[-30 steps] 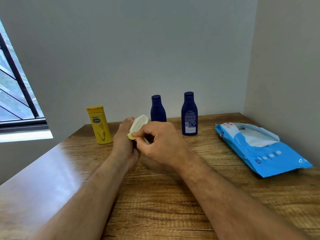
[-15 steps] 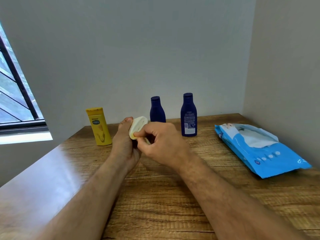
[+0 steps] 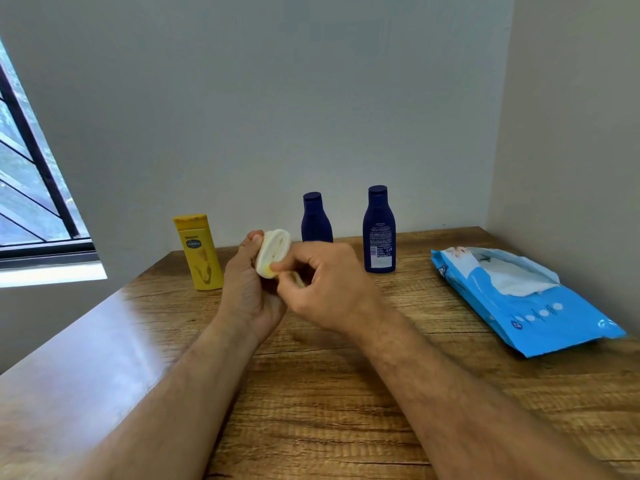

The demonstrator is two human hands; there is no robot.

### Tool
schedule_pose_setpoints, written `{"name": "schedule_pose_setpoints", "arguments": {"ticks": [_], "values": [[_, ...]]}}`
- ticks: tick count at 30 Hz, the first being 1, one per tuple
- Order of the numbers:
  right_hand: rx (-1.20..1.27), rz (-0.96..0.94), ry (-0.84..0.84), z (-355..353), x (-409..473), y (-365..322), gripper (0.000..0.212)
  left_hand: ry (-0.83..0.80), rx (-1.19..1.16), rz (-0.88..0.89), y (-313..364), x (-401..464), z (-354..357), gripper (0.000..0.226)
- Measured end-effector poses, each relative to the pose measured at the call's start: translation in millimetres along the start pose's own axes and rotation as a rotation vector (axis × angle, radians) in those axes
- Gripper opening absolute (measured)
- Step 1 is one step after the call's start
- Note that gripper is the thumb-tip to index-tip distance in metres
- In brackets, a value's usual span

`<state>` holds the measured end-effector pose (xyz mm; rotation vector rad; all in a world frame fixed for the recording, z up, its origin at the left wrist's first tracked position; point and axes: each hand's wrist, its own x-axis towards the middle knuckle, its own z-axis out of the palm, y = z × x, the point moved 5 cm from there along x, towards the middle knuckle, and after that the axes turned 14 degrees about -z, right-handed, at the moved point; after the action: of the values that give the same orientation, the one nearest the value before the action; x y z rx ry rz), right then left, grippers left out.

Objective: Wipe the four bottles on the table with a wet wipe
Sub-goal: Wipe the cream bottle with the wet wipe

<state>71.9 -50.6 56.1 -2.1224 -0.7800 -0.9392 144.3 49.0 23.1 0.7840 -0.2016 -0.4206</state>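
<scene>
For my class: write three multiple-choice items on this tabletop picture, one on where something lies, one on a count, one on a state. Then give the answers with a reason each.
1. Where is the blue wipe pack?
A. right side of the table
B. by the window
C. between the dark blue bottles

2. How many bottles stand on the table?
A. one
B. three
C. five

3. The pale bottle is:
A. standing
B. lying on the table
C. held in both hands

Answers: 1 A, it lies near the right wall. 2 B, the yellow bottle and two dark blue ones stand. 3 C, the left hand and right hand grip it.

Pale walls (image 3: pixel 311 98), barred window (image 3: pixel 27 188), seemingly daylit
</scene>
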Motion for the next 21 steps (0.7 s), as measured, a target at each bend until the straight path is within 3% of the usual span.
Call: {"name": "schedule_pose_setpoints", "arguments": {"ticks": [2,5,8,10,11,14,16,19,21], "values": [[0.061,-0.029,-0.053,6.1,-0.7,-3.2,0.018,0.002,0.001,0.026,2.1,-3.8,2.9,0.023],[0.246,-0.006,0.167,-3.5,2.6,-1.0,0.004,-0.096,-0.011,0.041,5.7,-6.9,10.7,0.037],[0.502,0.121,0.388,-15.7,3.3,12.0,0.008,-0.092,0.018,0.000,7.3,-3.6,7.8,0.031],[0.523,0.226,0.496,-19.1,2.0,20.0,0.013,-0.137,0.037,-0.017,7.7,-4.3,9.3,0.022],[0.466,0.275,0.523,-20.7,1.0,22.6,0.014,-0.165,0.037,-0.022,7.3,-4.9,11.3,0.031],[0.431,0.327,0.432,-16.2,1.7,24.3,0.009,-0.195,-0.009,-0.069,3.5,-7.4,11.2,0.068],[0.521,0.315,0.328,-10.3,2.5,20.2,0.013,-0.188,-0.011,-0.113,2.2,-9.1,10.7,0.079],[0.604,0.327,0.306,-9.2,2.8,13.7,0.009,-0.137,0.170,-0.131,2.0,-13.0,11.7,0.061],[0.522,0.359,0.375,-13.4,1.8,15.8,0.001,-0.152,0.264,-0.132,-0.6,-14.1,15.9,0.057]]}}
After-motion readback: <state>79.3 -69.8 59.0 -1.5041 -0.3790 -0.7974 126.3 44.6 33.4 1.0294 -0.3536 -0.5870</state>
